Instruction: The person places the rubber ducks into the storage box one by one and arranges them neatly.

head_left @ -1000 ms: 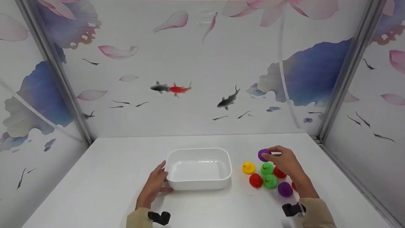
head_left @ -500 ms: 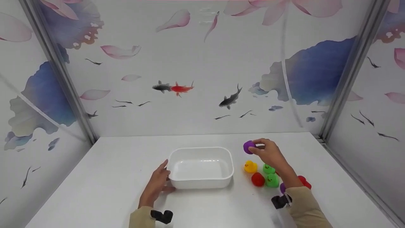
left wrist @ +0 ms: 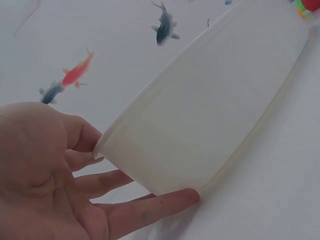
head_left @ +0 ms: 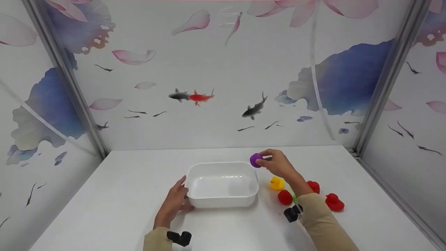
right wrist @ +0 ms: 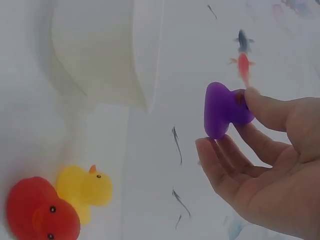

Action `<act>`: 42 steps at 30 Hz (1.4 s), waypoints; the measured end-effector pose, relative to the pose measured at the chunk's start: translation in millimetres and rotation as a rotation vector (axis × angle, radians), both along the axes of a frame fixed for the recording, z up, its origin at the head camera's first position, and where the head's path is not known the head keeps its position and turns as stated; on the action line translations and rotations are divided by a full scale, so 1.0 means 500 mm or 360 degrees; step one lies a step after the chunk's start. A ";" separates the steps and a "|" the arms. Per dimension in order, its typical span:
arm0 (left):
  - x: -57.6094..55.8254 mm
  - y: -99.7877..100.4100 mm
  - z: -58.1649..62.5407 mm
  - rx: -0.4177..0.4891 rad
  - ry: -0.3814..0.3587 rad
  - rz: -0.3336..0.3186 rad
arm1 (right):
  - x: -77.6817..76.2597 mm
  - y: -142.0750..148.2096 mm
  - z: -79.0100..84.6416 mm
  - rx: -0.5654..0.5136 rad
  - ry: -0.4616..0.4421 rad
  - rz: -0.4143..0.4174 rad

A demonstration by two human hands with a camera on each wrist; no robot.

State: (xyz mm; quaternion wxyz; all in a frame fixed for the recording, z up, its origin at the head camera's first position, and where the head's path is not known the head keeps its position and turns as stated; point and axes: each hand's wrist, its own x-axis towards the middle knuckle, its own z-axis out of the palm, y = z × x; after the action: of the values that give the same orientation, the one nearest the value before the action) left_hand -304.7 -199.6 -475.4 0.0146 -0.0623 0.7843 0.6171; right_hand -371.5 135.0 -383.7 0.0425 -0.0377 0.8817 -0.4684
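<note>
A white rectangular plastic basin (head_left: 223, 202) stands on the table. My left hand (head_left: 171, 202) grips its left end, with the thumb along the lower part of the wall and the other fingers at the rim and end wall. A purple rubber duck (right wrist: 217, 111) is pinched between the thumb and fingertips of my right hand (head_left: 278, 164). In the head view this duck is raised beside the basin's far right corner. The right wrist view shows the basin's outer wall (right wrist: 100, 50) to the left of the held duck.
Right of the basin sit a yellow rubber duck (head_left: 277, 183) and a red duck (head_left: 285, 197). Two more red ducks, one of them the nearer red duck (head_left: 334, 203), lie beyond my right forearm. My sleeve mostly hides a green duck (head_left: 295, 199). Printed panels (head_left: 223, 69) enclose the table.
My right hand has carried the purple duck leftward from above the group of ducks to the basin's far right corner. My left hand has kept its hold on the basin.
</note>
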 end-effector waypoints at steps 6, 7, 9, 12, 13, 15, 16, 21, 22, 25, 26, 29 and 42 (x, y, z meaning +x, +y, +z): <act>0.000 -0.002 0.001 0.0025 -0.0024 0.0024 | -0.013 -0.044 0.000 0.0005 -0.0007 0.0068; 0.000 -0.002 0.001 0.0028 -0.0025 0.0024 | -0.015 -0.051 0.000 0.0010 -0.0001 0.0081; -0.001 -0.001 0.001 0.0029 -0.0026 0.0024 | -0.018 -0.064 -0.001 0.0024 0.0018 0.0115; -0.002 -0.001 0.000 0.0023 -0.0034 0.0028 | -0.022 -0.084 -0.005 0.0039 0.0062 0.0171; -0.003 0.000 -0.001 0.0028 -0.0035 0.0025 | -0.024 -0.090 -0.007 0.0043 0.0079 0.0193; -0.003 0.000 -0.002 0.0038 -0.0033 0.0025 | -0.027 -0.103 -0.012 0.0054 0.0113 0.0230; -0.004 -0.001 -0.002 0.0042 -0.0030 0.0025 | -0.029 -0.110 -0.014 0.0059 0.0119 0.0240; -0.005 -0.003 -0.001 0.0065 -0.0033 0.0036 | -0.037 -0.148 -0.024 0.0102 0.0110 0.0256; -0.005 -0.003 -0.001 0.0066 -0.0040 0.0039 | -0.038 -0.155 -0.027 0.0115 0.0117 0.0256; -0.006 -0.004 -0.001 0.0065 -0.0052 0.0035 | -0.041 -0.177 -0.034 0.0128 0.0124 0.0241; -0.006 -0.003 -0.001 0.0065 -0.0054 0.0035 | -0.042 -0.184 -0.037 0.0128 0.0133 0.0236; -0.008 -0.002 -0.001 0.0066 -0.0056 0.0040 | -0.046 -0.205 -0.046 0.0118 0.0147 0.0247; -0.007 -0.002 -0.001 0.0047 -0.0034 0.0017 | -0.050 -0.274 -0.076 -0.0062 0.0006 0.0129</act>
State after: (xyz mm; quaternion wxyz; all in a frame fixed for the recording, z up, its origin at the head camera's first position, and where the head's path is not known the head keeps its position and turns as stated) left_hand -308.0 -200.5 -476.0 0.0206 -0.0729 0.7745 0.6280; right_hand -396.5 -2.2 -421.8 0.0589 -0.0750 0.8703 -0.4833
